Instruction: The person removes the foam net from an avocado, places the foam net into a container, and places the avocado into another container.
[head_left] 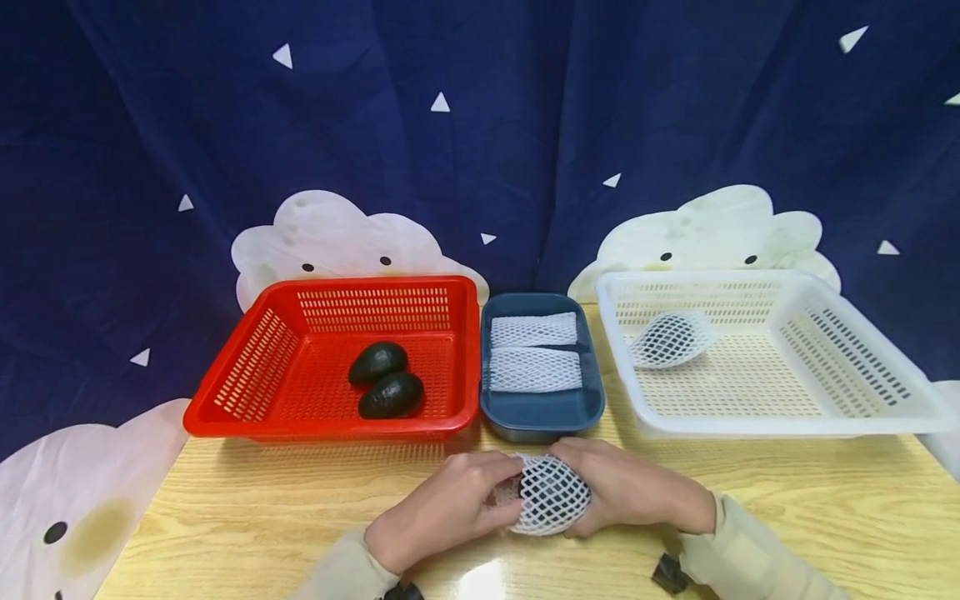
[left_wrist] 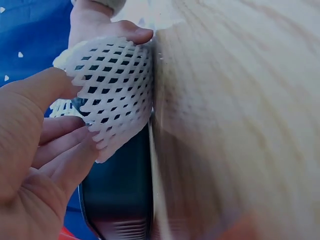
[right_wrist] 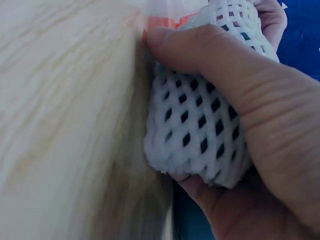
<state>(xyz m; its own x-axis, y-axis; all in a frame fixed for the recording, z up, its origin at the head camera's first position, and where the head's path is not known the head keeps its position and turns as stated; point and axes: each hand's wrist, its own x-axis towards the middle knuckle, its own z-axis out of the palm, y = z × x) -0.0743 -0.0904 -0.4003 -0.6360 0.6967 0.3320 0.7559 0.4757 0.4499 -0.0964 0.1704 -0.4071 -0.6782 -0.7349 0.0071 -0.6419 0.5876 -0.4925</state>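
Low over the front of the table, both hands hold a dark avocado covered by a white foam net (head_left: 553, 498). My left hand (head_left: 450, 504) pinches the net's open edge between thumb and fingers. From the other side my right hand (head_left: 630, 492) grips the netted avocado, its thumb (right_wrist: 200, 47) lying across the mesh in the right wrist view. Dark skin shows through the diamond holes of the net (left_wrist: 117, 85) in the left wrist view. The fingers partly hide both ends of the net.
A red basket (head_left: 322, 427) at the left holds two bare avocados (head_left: 392, 396). Flat foam nets (head_left: 535, 370) lie in a blue tray (head_left: 543, 423) just beyond the hands. At the right, a white basket (head_left: 787, 425) contains a netted avocado (head_left: 670, 340). A dark blue curtain (head_left: 510, 125) hangs behind.
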